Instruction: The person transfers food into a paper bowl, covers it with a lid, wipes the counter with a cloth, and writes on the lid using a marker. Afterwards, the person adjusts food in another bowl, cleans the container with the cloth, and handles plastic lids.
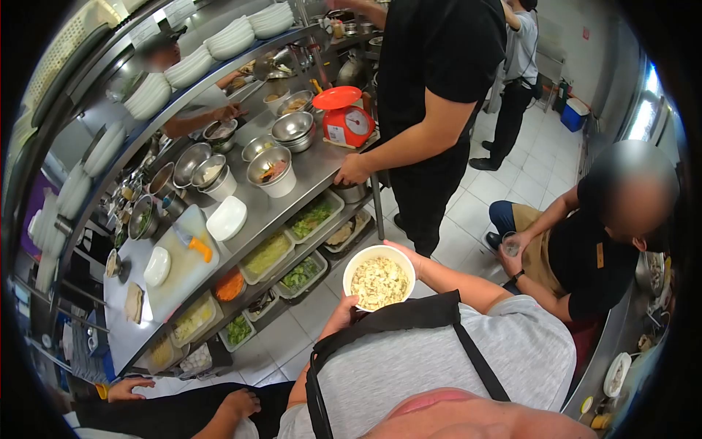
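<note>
A round white tub (350, 263) sits in front of my chest, filled with a pale yellow, crumbly or chopped mixture (379, 282) that I cannot name. My left hand (341, 314) grips its near left side. On its far right side, my right hand (404, 254) holds the rim, with part of the fingers hidden behind the tub. Beside it, under the steel counter, stand trays of chopped vegetables, among them a tray of leafy greens (311, 219).
The steel counter (256, 234) carries metal bowls (292, 126), a red scale (344, 117) and an orange-handled knife (196, 247) on a cutting board. A person in black (439, 88) stands ahead, another (585, 249) sits at right. A co-worker's hands (241, 404) show at lower left.
</note>
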